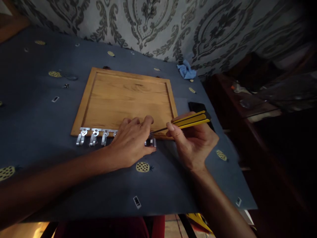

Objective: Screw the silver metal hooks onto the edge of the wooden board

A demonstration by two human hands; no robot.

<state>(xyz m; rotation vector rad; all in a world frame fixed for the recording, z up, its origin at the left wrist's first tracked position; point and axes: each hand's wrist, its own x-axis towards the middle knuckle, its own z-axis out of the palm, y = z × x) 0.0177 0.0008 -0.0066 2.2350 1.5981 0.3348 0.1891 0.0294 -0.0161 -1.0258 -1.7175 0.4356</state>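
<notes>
A wooden board (pixel 128 96) with a raised frame lies flat on the blue tablecloth. Along its near edge sits a row of metal hooks (pixel 93 136). My left hand (pixel 132 142) rests over the right part of that row, its fingers curled down on a metal hook (pixel 151 142) and the board's edge. My right hand (pixel 192 140) grips a yellow-and-black screwdriver (pixel 190 120), held nearly level. Its thin shaft points left, with the tip at the hook under my left fingers.
The table (pixel 37 125) wears a blue cloth with yellow pineapple prints. A crumpled blue rag (pixel 186 70) lies at the far right edge. A black phone (pixel 196 107) lies right of the board. Dark wooden furniture (pixel 247 105) stands to the right, patterned wallpaper behind.
</notes>
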